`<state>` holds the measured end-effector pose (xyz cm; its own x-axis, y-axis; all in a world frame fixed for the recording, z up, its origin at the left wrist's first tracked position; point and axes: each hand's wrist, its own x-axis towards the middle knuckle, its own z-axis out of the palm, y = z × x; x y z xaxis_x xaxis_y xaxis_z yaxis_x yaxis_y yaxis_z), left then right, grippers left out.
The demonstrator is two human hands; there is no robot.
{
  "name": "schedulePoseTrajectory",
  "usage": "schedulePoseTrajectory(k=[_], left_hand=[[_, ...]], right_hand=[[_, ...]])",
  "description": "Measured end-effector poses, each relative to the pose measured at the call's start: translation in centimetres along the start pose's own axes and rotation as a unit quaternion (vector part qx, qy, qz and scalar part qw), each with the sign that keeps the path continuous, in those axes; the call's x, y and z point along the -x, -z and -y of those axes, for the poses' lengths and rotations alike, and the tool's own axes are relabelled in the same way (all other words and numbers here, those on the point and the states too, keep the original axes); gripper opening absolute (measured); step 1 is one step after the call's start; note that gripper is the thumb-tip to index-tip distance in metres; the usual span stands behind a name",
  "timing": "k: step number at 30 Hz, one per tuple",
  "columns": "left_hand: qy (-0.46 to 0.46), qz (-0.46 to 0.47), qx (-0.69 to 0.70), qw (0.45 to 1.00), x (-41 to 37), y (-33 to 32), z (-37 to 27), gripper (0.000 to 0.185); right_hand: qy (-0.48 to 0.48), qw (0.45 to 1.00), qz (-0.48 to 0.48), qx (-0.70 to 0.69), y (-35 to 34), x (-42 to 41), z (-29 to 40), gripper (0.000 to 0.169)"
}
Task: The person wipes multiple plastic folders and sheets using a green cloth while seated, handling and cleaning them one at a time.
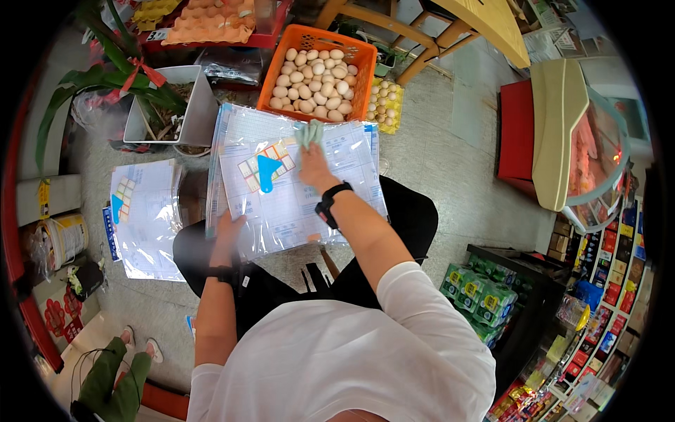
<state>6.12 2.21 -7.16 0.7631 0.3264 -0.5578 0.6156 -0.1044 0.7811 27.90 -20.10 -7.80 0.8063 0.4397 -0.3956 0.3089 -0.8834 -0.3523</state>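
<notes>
Plastic-wrapped printed sheets (pixel 337 205) lie in a stack across my knees, with a blue piece (pixel 268 173) and small coloured cards (pixel 248 176) showing under the clear film. My right hand (pixel 315 166) presses a pale green cloth (pixel 310 132) against the far part of the top package. At the near left edge, my left hand (pixel 227 229) grips the stack, its thumb over the film and the other fingers partly hidden. A second pile of similar packages (pixel 150 237) rests on the floor to my left.
An orange crate (pixel 369 79) of eggs stands just beyond the stack, beside a yellow egg tray (pixel 393 118). A white planter (pixel 203 113) is at the far left. Green bottle packs (pixel 474 293) and a display freezer (pixel 553 137) stand right. A person's legs (pixel 105 369) show lower left.
</notes>
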Motion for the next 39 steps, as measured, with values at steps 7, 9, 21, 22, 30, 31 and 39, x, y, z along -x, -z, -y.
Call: schedulePoseTrajectory(k=[7, 9, 21, 22, 30, 31, 39], left_hand=[[-0.012, -0.002, -0.046, 0.999, 0.4, 0.1, -1.0, 0.03], [-0.049, -0.017, -0.036, 0.998, 0.4, 0.1, -1.1, 0.03], [0.009, 0.001, -0.005, 1.0, 0.7, -0.1, -2.0, 0.033], [0.012, 0.006, 0.007, 1.0, 0.7, -0.1, -1.9, 0.034], [0.03, 0.027, 0.075, 0.996, 1.4, 0.1, -3.3, 0.035], [0.032, 0.027, 0.069, 0.997, 1.2, 0.0, -3.1, 0.034], [0.044, 0.008, 0.064, 0.997, 0.3, -0.4, -2.3, 0.034]], right_hand=[[0.276, 0.938, -0.015, -0.21, -2.5, 1.9, 13.0, 0.075], [0.334, 0.92, -0.001, -0.205, -1.4, 2.9, 14.9, 0.074], [0.167, 0.974, -0.022, -0.15, 0.2, 1.0, 12.8, 0.079], [0.246, 0.96, -0.018, -0.131, -0.3, 2.0, 13.2, 0.078], [0.315, 0.945, 0.071, -0.058, -1.9, 12.6, 6.8, 0.075], [0.287, 0.955, 0.071, -0.008, -1.6, 13.6, 4.8, 0.073], [-0.072, 0.976, -0.084, 0.186, 3.9, 17.3, -6.3, 0.051]])
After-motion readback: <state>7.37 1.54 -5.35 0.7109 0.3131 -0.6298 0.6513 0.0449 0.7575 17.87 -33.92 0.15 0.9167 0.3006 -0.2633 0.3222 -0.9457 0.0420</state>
